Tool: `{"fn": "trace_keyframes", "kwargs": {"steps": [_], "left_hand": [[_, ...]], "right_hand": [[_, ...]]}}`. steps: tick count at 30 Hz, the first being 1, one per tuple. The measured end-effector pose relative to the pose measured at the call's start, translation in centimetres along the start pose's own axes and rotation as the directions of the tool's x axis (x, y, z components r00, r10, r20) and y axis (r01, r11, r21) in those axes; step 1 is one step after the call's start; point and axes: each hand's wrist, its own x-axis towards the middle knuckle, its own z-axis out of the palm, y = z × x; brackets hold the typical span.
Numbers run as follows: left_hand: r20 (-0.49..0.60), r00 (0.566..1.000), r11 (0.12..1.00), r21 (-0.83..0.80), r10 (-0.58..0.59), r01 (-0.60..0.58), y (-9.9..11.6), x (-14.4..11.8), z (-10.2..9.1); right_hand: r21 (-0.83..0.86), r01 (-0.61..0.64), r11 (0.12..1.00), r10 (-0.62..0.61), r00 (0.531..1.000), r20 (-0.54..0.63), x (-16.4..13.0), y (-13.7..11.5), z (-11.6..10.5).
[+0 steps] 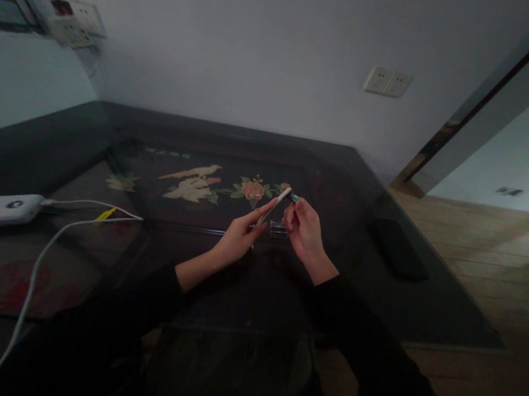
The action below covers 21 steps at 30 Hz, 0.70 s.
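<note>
The left hand (pixel 237 232) has its grip closed around a slim pale object (pixel 284 194) above the worktop (pixel 249 290); the right hand (pixel 307 231) pinches a small green piece (pixel 293 197) (just beside the object's white end).

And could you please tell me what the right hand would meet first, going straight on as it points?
Probably the pale, slim object in the left hand; the right hand points toward it, though depth is unclear.

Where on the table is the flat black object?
In the head view, the flat black object lies on the right side of the dark table, to the right of the right hand.
</note>
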Motion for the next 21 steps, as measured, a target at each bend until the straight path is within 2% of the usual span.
{"fn": "trace_keyframes", "kwargs": {"steps": [8, 15, 21], "left_hand": [[-0.017, 1.000, 1.000, -0.002, -0.007, 0.007, 0.2, -0.2, 0.2], [0.030, 1.000, 1.000, -0.029, 0.006, -0.005, 0.8, -0.6, 0.7], [0.060, 0.998, 0.997, -0.072, 0.036, -0.032, 1.3, -0.6, 0.7]], "right_hand": [[-0.012, 0.007, 1.000, -0.007, 1.000, 0.004, 0.1, 0.1, -0.1], [0.062, -0.014, 0.998, 0.015, 1.000, -0.022, 0.2, 0.1, -0.2], [0.061, -0.021, 0.998, 0.022, 1.000, -0.006, 0.2, 0.2, -0.3]]}}
